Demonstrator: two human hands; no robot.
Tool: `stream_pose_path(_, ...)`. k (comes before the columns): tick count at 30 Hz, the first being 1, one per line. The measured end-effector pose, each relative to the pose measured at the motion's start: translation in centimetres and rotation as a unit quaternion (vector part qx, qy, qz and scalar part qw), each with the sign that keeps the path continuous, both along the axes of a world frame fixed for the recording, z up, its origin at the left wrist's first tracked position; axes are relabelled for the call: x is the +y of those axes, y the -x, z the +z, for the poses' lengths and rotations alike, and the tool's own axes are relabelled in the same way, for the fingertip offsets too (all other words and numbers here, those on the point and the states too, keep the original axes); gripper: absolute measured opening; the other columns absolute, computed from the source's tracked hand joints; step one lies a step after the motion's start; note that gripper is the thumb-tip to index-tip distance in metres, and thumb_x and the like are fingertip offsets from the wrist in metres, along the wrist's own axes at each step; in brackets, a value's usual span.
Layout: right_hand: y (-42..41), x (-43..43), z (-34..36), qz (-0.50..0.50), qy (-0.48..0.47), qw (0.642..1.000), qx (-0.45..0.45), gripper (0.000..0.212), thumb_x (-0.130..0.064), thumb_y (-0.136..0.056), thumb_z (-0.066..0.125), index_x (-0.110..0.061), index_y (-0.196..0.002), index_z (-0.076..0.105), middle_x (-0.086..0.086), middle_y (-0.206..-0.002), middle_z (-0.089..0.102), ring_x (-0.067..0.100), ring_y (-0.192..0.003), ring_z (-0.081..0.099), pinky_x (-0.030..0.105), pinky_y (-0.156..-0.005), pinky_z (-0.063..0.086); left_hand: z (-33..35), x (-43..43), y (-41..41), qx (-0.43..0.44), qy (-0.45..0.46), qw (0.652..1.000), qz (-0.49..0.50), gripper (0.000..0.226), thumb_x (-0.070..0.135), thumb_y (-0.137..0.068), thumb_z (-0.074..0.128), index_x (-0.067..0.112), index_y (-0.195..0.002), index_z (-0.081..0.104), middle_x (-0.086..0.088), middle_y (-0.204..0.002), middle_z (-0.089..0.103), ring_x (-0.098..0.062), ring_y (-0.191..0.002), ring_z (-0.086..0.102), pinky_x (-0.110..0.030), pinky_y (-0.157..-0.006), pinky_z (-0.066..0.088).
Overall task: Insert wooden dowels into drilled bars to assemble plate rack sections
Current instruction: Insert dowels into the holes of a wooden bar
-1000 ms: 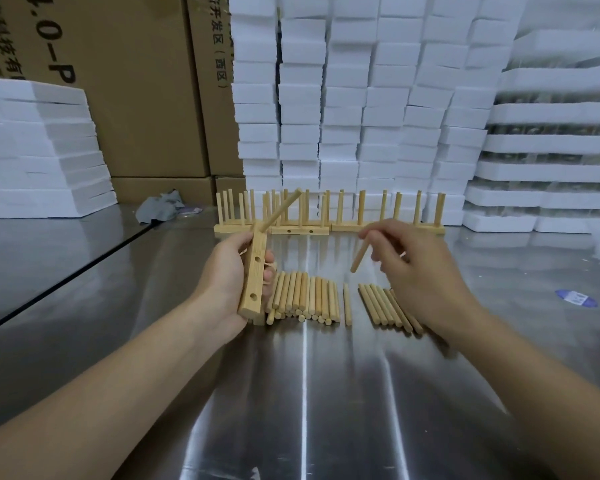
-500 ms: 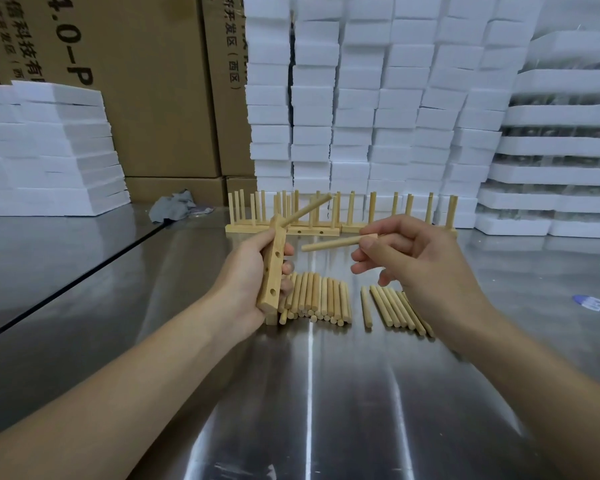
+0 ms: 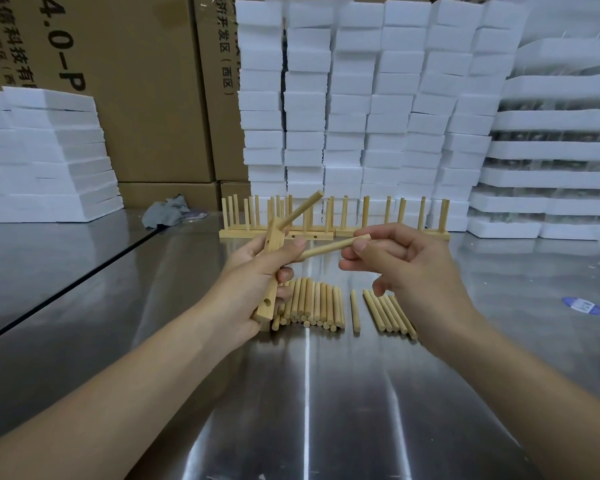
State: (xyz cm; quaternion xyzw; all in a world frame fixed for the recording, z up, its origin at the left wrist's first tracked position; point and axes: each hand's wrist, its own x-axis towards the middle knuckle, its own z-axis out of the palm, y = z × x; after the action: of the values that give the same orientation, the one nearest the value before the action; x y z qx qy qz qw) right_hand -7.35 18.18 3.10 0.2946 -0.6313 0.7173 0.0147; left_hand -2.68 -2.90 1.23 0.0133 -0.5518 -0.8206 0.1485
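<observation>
Steel bench (image 3: pixel 309 410). Finished rack sections (image 3: pixel 326 233) stand at the back, loose dowels (image 3: pixel 312 303) lie in rows mid-bench. Left hand (image 3: pixel 257 271): grip wrapped round the drilled bar (image 3: pixel 264 311), held tilted above the loose dowels, with one seated dowel (image 3: pixel 300 209) near its top. Right hand (image 3: pixel 402 268): grip pinches a second dowel (image 3: pixel 329 247), whose tip is by the left thumb; can't tell if it's in a hole. Best: keep the bar steady, line the dowel square to the hole, push straight.
</observation>
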Motion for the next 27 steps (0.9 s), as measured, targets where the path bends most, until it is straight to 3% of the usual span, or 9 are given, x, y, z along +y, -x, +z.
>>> stream_pose_path(5, -0.4, -0.9, -1.0, 0.066, -0.017, 0.997, -0.045, 0.017, -0.03, -0.098, 0.07, -0.029, -0.113, 0.079, -0.002, -0.107, 0.08, 0.015, -0.097, 0.077, 0.021, -0.061, 0.055, -0.3, 0.7, -0.1, -0.01, -0.003, 0.999, -0.032, 0.054, 0.023, -0.083, 0.089, 0.017, -0.133, 0.069, 0.002, -0.086, 0.069, -0.005, -0.054, 0.046, -0.018, -0.044, 0.04)
stream_pose_path(8, -0.6, -1.5, -1.6, 0.026, -0.04, 0.999, 0.003, 0.019, -0.036, -0.105, 0.059, -0.03, -0.109, 0.077, -0.009, -0.107, 0.079, 0.009, -0.1, 0.075, 0.027, -0.071, 0.057, -0.4, 1.5, -0.2, -0.021, -0.013, 0.999, -0.034, 0.042, 0.034, -0.09, 0.084, 0.019, -0.128, 0.073, 0.0, -0.086, 0.065, -0.006, -0.054, 0.046, -0.019, -0.045, 0.04)
stream_pose_path(10, -0.5, -1.4, -1.4, -0.008, -0.056, 0.997, 0.053, 0.023, -0.034, -0.11, 0.05, -0.025, -0.105, 0.07, -0.006, -0.098, 0.078, 0.01, -0.095, 0.075, 0.031, -0.076, 0.058, -0.1, 1.7, -0.4, -0.037, -0.041, 0.998, -0.029, 0.043, 0.048, -0.1, 0.069, 0.018, -0.13, 0.07, 0.0, -0.08, 0.064, -0.007, -0.053, 0.045, -0.02, -0.044, 0.04)
stream_pose_path(12, -0.6, -1.0, -1.2, -0.013, -0.105, 0.988, 0.111, 0.023, -0.038, -0.11, 0.046, -0.029, -0.101, 0.065, -0.004, -0.081, 0.073, 0.011, -0.076, 0.073, 0.033, -0.07, 0.058, 0.2, 1.5, -0.4, -0.046, -0.064, 0.996, -0.034, 0.043, 0.051, -0.108, 0.054, 0.017, -0.13, 0.07, 0.0, -0.078, 0.06, -0.007, -0.051, 0.044, -0.02, -0.043, 0.039)
stream_pose_path(15, -0.9, -0.7, -1.3, -0.031, -0.218, 0.949, 0.226, 0.021, -0.047, -0.107, 0.05, -0.04, -0.096, 0.067, -0.012, -0.063, 0.055, 0.004, -0.051, 0.048, 0.021, -0.05, 0.042, 0.3, 1.4, -0.6, -0.048, -0.065, 0.996, -0.039, 0.042, 0.045, -0.111, 0.049, 0.014, -0.134, 0.068, -0.001, -0.076, 0.056, -0.008, -0.051, 0.044, -0.021, -0.043, 0.038)
stream_pose_path(17, -1.2, -0.8, -1.4, -0.048, -0.278, 0.915, 0.287, 0.023, -0.05, -0.106, 0.051, -0.039, -0.097, 0.069, -0.02, -0.06, 0.055, 0.006, -0.053, 0.051, 0.021, -0.051, 0.044, 0.2, 1.6, -0.6, -0.053, -0.052, 0.997, -0.037, 0.044, 0.043, -0.111, 0.051, 0.01, -0.138, 0.064, -0.001, -0.073, 0.055, -0.009, -0.05, 0.045, -0.022, -0.042, 0.038)
stream_pose_path(21, -1.6, -0.8, -1.5, -0.064, -0.314, 0.892, 0.319, 0.027, -0.051, -0.107, 0.048, -0.036, -0.102, 0.07, -0.024, -0.065, 0.059, 0.009, -0.062, 0.06, 0.043, -0.059, 0.055, 0.2, 1.7, -0.6, -0.05, -0.034, 0.997, -0.052, 0.044, 0.043, -0.112, 0.05, 0.011, -0.141, 0.058, -0.001, -0.074, 0.057, -0.01, -0.049, 0.046, -0.021, -0.043, 0.038)
stream_pose_path(25, -1.7, -0.8, -1.3, -0.087, -0.326, 0.878, 0.339, 0.032, -0.056, -0.105, 0.042, -0.039, -0.101, 0.069, -0.012, -0.064, 0.061, 0.01, -0.061, 0.06, 0.041, -0.058, 0.052, 0.1, 1.6, -0.6, -0.037, 0.007, 0.997, -0.07, 0.032, 0.046, -0.112, 0.05, 0.02, -0.128, 0.058, 0.0, -0.073, 0.056, -0.011, -0.051, 0.045, -0.022, -0.045, 0.037)
stream_pose_path(27, -1.7, -0.8, -1.2, -0.107, -0.339, 0.866, 0.35, 0.033, -0.057, -0.105, 0.04, -0.04, -0.101, 0.068, -0.016, -0.065, 0.06, 0.006, -0.064, 0.06, 0.038, -0.059, 0.051, 0.1, 1.6, -0.6, -0.02, 0.035, 0.997, -0.071, 0.03, 0.046, -0.112, 0.049, 0.026, -0.133, 0.058, 0.0, -0.074, 0.055, -0.011, -0.052, 0.044, -0.023, -0.046, 0.036)
